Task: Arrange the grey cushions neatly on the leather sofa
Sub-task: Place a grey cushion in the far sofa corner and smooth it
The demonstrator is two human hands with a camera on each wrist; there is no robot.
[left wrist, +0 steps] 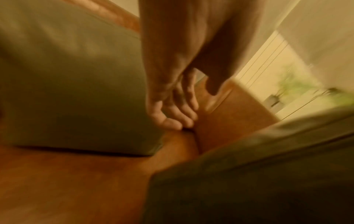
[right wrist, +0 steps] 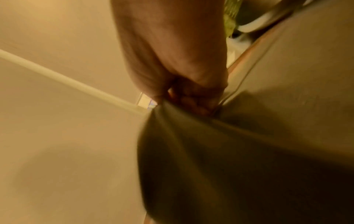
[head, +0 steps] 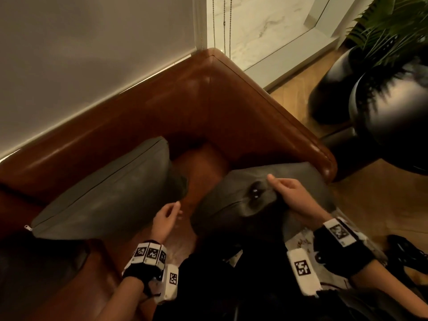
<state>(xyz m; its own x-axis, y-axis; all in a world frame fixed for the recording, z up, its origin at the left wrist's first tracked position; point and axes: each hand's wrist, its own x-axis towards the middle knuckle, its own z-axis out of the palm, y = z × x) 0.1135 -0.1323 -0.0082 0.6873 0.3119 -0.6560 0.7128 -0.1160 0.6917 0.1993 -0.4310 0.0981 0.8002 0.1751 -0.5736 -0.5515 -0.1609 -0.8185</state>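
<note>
One grey cushion [head: 111,193] [left wrist: 72,78] leans against the back of the brown leather sofa [head: 196,100] on the left. A second grey cushion [head: 243,200] [right wrist: 239,151] [left wrist: 258,174] sits by the sofa's right armrest. My right hand [head: 287,191] [right wrist: 189,104] pinches a bunched fold of this second cushion's fabric, fingers curled into it. My left hand [head: 169,216] [left wrist: 178,115] hangs between the two cushions, its fingers loosely bent and holding nothing, close to the first cushion's right end.
A pale wall runs behind the sofa, with hanging blind chains [head: 224,22] at the corner. Black round planters [head: 384,107] with green fronds stand on the wooden floor to the right. A dark shoe [head: 410,253] lies at bottom right.
</note>
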